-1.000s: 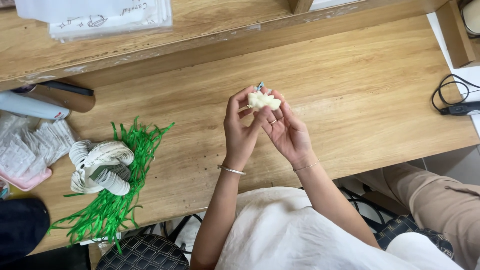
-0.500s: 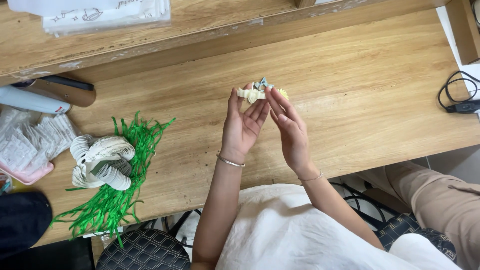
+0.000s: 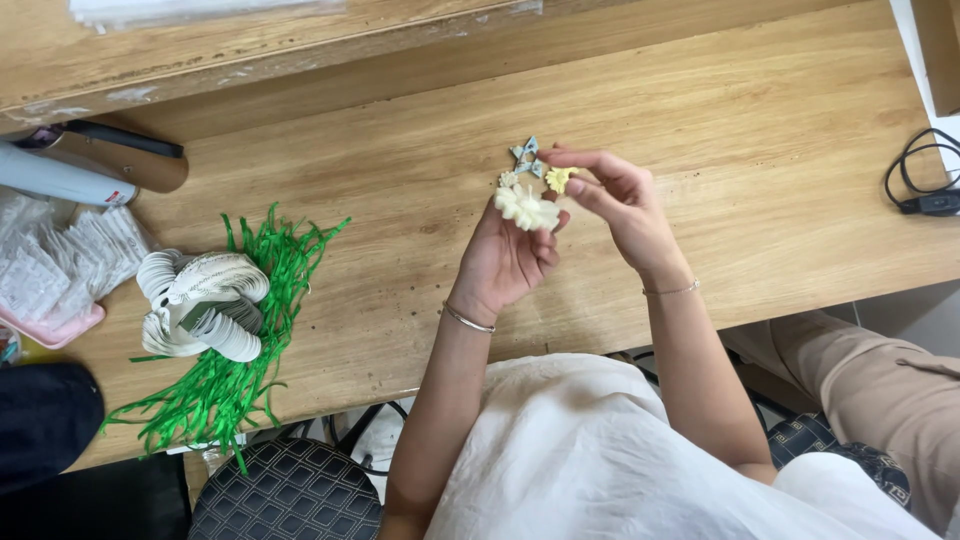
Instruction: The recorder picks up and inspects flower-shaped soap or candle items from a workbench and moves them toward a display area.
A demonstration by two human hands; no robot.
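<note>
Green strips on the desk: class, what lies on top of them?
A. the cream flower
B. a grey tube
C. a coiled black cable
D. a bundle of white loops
D: the bundle of white loops rests on the green strips, while the cream flower is up in the left hand.

Left hand [image 3: 505,262] and right hand [image 3: 625,205] hold cream artificial flowers [image 3: 527,207] above wooden table [image 3: 760,150]

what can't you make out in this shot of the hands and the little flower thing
- Head view: the cream flower piece is partly wrapped by the left hand; its underside is hidden.
- The small grey-blue clip is too small to tell how it joins the flower.
- The right hand fingers cover most of a tiny yellow bit.
- The black cable is cut off by the right edge.
</note>
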